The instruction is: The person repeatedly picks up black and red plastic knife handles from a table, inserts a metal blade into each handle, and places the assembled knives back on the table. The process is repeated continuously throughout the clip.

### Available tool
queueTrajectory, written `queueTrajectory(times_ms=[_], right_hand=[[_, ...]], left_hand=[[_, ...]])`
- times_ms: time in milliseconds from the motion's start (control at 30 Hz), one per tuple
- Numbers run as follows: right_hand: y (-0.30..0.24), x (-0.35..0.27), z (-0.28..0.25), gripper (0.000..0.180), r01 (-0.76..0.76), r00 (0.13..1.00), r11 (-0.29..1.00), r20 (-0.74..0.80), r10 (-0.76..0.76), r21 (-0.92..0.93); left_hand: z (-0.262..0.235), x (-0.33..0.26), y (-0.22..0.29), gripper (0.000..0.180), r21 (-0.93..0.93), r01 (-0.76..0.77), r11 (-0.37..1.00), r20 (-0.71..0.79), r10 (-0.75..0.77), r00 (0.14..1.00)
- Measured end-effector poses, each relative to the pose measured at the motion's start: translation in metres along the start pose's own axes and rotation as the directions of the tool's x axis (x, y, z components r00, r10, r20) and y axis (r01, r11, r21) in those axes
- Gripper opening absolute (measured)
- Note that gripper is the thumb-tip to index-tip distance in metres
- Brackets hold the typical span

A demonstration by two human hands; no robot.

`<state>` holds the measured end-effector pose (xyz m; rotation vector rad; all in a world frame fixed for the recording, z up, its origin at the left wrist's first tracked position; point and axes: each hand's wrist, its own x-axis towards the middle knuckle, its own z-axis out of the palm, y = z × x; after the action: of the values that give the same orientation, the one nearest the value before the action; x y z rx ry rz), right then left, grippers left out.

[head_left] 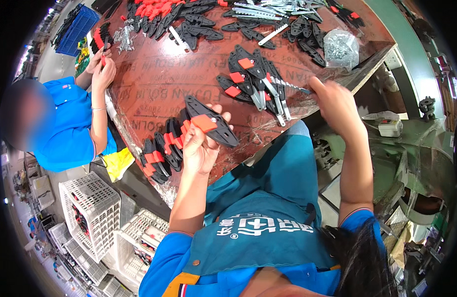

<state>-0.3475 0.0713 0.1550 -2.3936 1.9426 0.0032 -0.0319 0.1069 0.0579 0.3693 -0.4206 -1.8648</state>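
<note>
My left hand (201, 148) grips a black plastic handle half (222, 132) with a red piece (203, 123) on it, raised over the near edge of the table. At the right, my right hand (337, 104), slightly blurred, pinches the end of a thin toothed metal strip (290, 84). The strip's far end meets a stack of black handle parts (248, 74) with red pieces and silver metal arms. Left of my left hand, a row of similar black and red parts (161, 151) lines the table's edge.
Black parts (199, 29), red pieces (152, 9) and metal strips (273, 10) lie heaped along the far side of the red table (154, 94). A clear bag (341, 48) sits at the far right. A co-worker (65, 119) handles parts at left, above white crates (92, 208).
</note>
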Motion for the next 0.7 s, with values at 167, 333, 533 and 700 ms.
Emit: queueTrajectory(times_ms=[167, 333, 533, 700], right_hand=[[-0.069, -0.068, 0.007, 0.017, -0.233, 0.963, -0.131, 0.21, -0.169, 0.963], [-0.093, -0.088, 0.025, 0.024, -0.317, 0.948, -0.286, 0.291, -0.132, 0.904], [-0.093, -0.09, 0.025, 0.027, -0.339, 0.939, -0.234, 0.312, -0.145, 0.911], [-0.097, -0.093, 0.034, 0.027, -0.365, 0.93, -0.267, 0.335, -0.151, 0.892]], left_hand=[[-0.004, 0.005, -0.002, 0.061, -0.458, -0.067, 0.886, 0.029, 0.09, 0.995], [0.002, 0.006, -0.004, 0.06, -0.63, 0.001, 0.777, 0.063, 0.051, 0.997], [0.009, 0.007, -0.004, 0.059, -0.648, 0.011, 0.761, 0.067, 0.042, 0.997], [0.009, 0.003, -0.007, 0.057, -0.69, 0.013, 0.723, 0.025, 0.005, 1.0]])
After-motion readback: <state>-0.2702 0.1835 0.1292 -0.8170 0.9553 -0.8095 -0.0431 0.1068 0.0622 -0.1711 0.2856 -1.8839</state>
